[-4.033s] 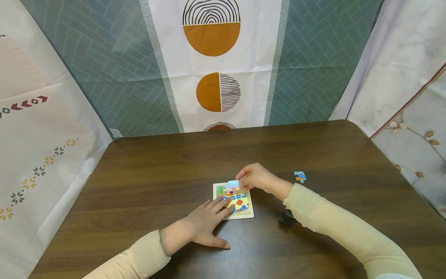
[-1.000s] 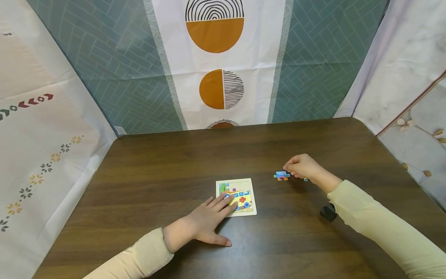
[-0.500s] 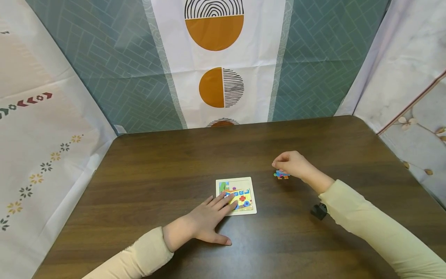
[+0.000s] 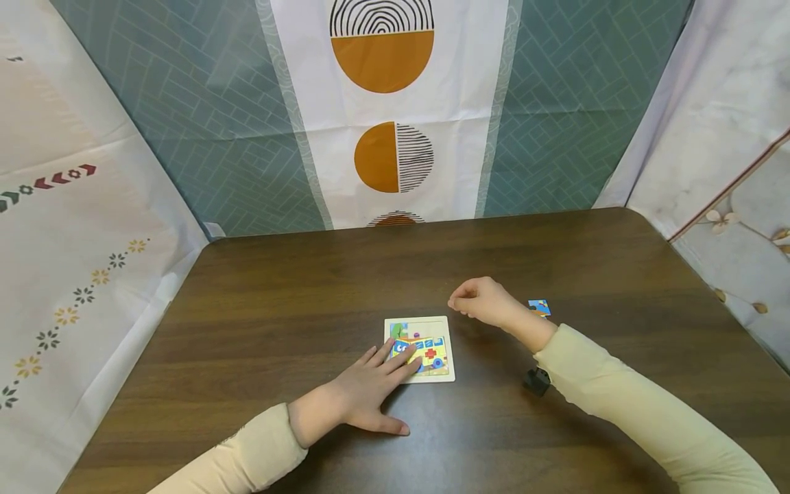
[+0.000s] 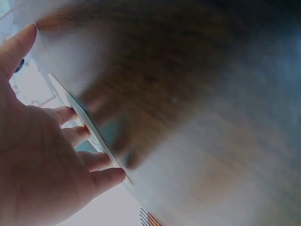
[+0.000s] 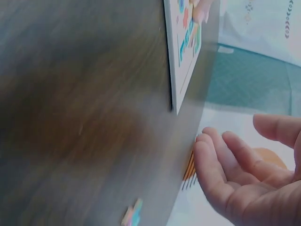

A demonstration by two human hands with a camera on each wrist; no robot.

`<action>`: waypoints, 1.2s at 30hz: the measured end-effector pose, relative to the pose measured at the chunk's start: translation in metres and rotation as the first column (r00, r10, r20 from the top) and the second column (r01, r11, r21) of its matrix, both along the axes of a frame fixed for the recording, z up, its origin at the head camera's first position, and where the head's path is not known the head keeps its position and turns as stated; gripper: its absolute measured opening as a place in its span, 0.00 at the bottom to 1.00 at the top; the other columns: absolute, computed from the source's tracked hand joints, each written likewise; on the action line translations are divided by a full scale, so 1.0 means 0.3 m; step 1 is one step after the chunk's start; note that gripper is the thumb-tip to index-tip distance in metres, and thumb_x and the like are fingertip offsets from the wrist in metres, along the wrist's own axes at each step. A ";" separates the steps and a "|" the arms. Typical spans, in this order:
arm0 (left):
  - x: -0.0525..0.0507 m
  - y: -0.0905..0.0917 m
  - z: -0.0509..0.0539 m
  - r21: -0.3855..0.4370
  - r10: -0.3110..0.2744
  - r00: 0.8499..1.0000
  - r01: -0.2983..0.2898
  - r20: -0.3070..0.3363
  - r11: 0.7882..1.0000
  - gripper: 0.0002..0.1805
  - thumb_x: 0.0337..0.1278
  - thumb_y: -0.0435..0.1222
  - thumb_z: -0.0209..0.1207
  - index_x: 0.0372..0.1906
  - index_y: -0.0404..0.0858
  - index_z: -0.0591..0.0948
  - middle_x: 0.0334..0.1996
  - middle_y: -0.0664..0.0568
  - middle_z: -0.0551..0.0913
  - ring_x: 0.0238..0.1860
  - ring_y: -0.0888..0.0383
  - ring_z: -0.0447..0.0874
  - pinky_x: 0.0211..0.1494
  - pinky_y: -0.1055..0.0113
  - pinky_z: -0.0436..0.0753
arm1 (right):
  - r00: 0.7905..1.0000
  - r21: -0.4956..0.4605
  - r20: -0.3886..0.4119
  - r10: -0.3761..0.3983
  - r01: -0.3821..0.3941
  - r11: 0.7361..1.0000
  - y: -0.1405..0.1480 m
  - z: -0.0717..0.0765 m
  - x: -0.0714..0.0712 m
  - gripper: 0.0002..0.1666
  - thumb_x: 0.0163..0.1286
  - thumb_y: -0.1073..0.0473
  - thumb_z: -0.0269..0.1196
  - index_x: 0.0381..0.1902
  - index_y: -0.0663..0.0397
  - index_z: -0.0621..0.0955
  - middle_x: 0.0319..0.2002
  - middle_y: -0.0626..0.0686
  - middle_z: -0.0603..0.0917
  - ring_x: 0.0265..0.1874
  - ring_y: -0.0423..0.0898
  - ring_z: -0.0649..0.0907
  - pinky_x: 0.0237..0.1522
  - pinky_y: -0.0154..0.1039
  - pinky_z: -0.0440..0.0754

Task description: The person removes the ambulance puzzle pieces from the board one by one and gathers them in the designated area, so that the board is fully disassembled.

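A small jigsaw puzzle board (image 4: 450, 350) with a pale frame and a yellow bus picture lies on the table. My left hand (image 4: 367, 394) rests with spread, straight fingers on its lower left part. In the left wrist view these fingertips (image 5: 113, 176) touch the board's edge. Beyond the board's upper right corner, my right hand (image 4: 487, 302) hovers over the table. Its fingers are loosely curved, the thumb stands apart in the right wrist view, and no piece shows between them. One loose puzzle piece (image 4: 540, 307) is partly covered by the right forearm; the right wrist view shows a small colourful piece (image 6: 132, 214).
The brown wooden table (image 4: 296, 295) extends around the board, with its far edge against patterned cloth hangings (image 4: 395, 171). A black device (image 4: 537, 382) sits under the right wrist.
Four seconds ago my right hand held a piece over the board; a second ago that piece-like shape lay on the table. Since then the hand has moved left towards the board. The left stays put.
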State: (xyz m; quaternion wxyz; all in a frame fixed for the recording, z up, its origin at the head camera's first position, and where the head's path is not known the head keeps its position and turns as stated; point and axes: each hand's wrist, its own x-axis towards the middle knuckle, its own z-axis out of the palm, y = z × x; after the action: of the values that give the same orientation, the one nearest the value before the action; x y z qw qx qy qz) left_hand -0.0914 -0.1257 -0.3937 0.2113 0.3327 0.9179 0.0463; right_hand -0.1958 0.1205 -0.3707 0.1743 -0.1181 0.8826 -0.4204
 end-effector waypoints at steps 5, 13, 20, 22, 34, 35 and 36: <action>-0.002 0.000 -0.001 -0.006 0.003 1.000 -0.003 0.004 1.000 0.52 0.50 0.65 0.58 0.76 0.49 0.50 0.77 0.55 0.43 0.76 0.45 0.35 0.75 0.47 0.49 | 0.996 -0.072 0.042 0.079 -0.076 0.995 -0.057 -0.011 0.008 0.17 0.67 0.59 0.59 0.48 0.67 0.80 0.43 0.61 0.83 0.40 0.53 0.83 0.45 0.44 0.83; -0.002 0.002 -0.003 -0.008 0.001 1.000 -0.001 0.001 1.000 0.53 0.49 0.65 0.57 0.76 0.49 0.50 0.77 0.56 0.42 0.76 0.46 0.35 0.75 0.47 0.49 | 0.975 -0.165 0.146 0.165 -0.141 0.976 -0.132 -0.022 0.008 0.16 0.66 0.63 0.57 0.47 0.70 0.80 0.45 0.62 0.83 0.42 0.50 0.83 0.48 0.45 0.83; 0.003 0.000 0.000 -0.021 0.004 1.000 -0.004 -0.003 1.000 0.53 0.49 0.66 0.57 0.76 0.49 0.49 0.77 0.56 0.42 0.76 0.46 0.35 0.75 0.47 0.49 | 0.960 -0.209 0.230 0.159 -0.111 0.972 -0.176 -0.046 0.010 0.17 0.66 0.64 0.57 0.49 0.71 0.78 0.45 0.63 0.83 0.43 0.52 0.85 0.47 0.45 0.83; 0.004 -0.001 0.000 -0.021 0.004 1.000 -0.004 -0.001 1.000 0.53 0.49 0.66 0.57 0.76 0.49 0.49 0.77 0.56 0.42 0.76 0.46 0.35 0.75 0.47 0.49 | 0.957 -0.228 0.254 0.143 -0.085 0.970 -0.185 -0.051 0.013 0.17 0.67 0.64 0.57 0.49 0.71 0.77 0.46 0.63 0.82 0.43 0.53 0.85 0.48 0.45 0.83; -0.005 0.000 -0.006 -0.010 -0.002 1.000 0.002 0.004 1.000 0.53 0.49 0.65 0.57 0.76 0.49 0.49 0.77 0.56 0.42 0.76 0.46 0.34 0.75 0.46 0.49 | 0.905 -0.389 0.424 0.032 0.150 0.909 -0.228 -0.058 0.045 0.21 0.69 0.66 0.52 0.56 0.77 0.71 0.53 0.70 0.77 0.53 0.61 0.79 0.57 0.50 0.77; -0.005 0.000 -0.006 -0.010 -0.003 1.000 0.003 0.003 1.000 0.53 0.49 0.65 0.57 0.76 0.49 0.49 0.77 0.56 0.42 0.76 0.46 0.34 0.75 0.46 0.49 | 0.901 -0.395 0.432 0.029 0.161 0.905 -0.230 -0.057 0.047 0.22 0.69 0.66 0.51 0.57 0.77 0.71 0.54 0.71 0.76 0.55 0.62 0.78 0.58 0.51 0.76; -0.004 -0.001 -0.007 -0.010 -0.004 1.000 0.004 0.001 1.000 0.53 0.49 0.65 0.57 0.76 0.49 0.49 0.77 0.56 0.42 0.76 0.46 0.35 0.75 0.46 0.49 | 0.897 -0.398 0.441 0.024 0.171 0.901 -0.232 -0.056 0.049 0.22 0.69 0.66 0.51 0.57 0.77 0.70 0.55 0.71 0.76 0.56 0.63 0.77 0.59 0.51 0.74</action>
State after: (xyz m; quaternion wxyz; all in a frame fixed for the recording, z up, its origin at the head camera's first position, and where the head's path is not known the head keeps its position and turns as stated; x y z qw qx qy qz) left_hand -0.0928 -0.1259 -0.3957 0.2137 0.3333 0.9174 0.0413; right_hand -0.1811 0.0508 -0.3875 0.3204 -0.0223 0.7114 -0.6250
